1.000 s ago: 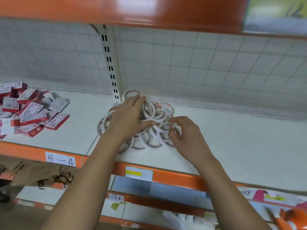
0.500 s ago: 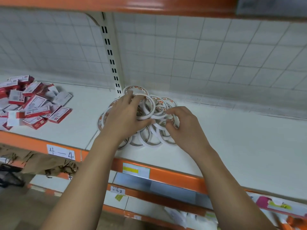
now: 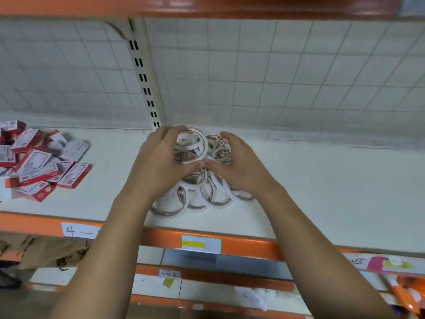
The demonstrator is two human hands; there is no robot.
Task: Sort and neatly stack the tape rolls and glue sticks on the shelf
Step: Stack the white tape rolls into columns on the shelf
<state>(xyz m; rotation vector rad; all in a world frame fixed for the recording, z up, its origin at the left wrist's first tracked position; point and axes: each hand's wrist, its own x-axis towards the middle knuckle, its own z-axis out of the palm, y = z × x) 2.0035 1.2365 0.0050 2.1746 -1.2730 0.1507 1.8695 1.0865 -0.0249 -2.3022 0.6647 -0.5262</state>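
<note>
A white shelf (image 3: 322,192) with an orange front rail (image 3: 248,244) runs the full width of the frame, backed by a pale wire-grid panel (image 3: 276,77) and capped by the orange beam (image 3: 207,8) of the level above. A slotted cream upright (image 3: 147,84) splits the grid left of centre and meets the shelf just behind the working area. Below the rail, lower shelves (image 3: 230,264) carry blurred stock, and crumpled brown paper (image 3: 46,252) shows at lower left.

Two bare forearms reach in from the bottom edge and converge on the middle of the shelf. At far left, well apart from them, small red-and-white boxes (image 3: 39,166) lie in a loose, overlapping heap, their print too blurred to read.

The tape rolls (image 3: 202,194), thin white rings with printed cores, sit in a jumbled mound at the foot of the upright, some flat on the shelf toward the front edge, others tilted and piled on top. The left hand (image 3: 158,164) closes on the mound from its left, fingers (image 3: 170,132) curled over the topmost rings. The right hand (image 3: 241,166) cups the rolls from the other side, fingers (image 3: 227,137) bent round the upper ones. The thumbs nearly touch over the centre of the pile.

On the rail, a handwritten label (image 3: 79,230) reading "4 —" is partly covered by the left forearm, and a white tag with a yellow bar (image 3: 201,244) sits directly below the rolls.
</note>
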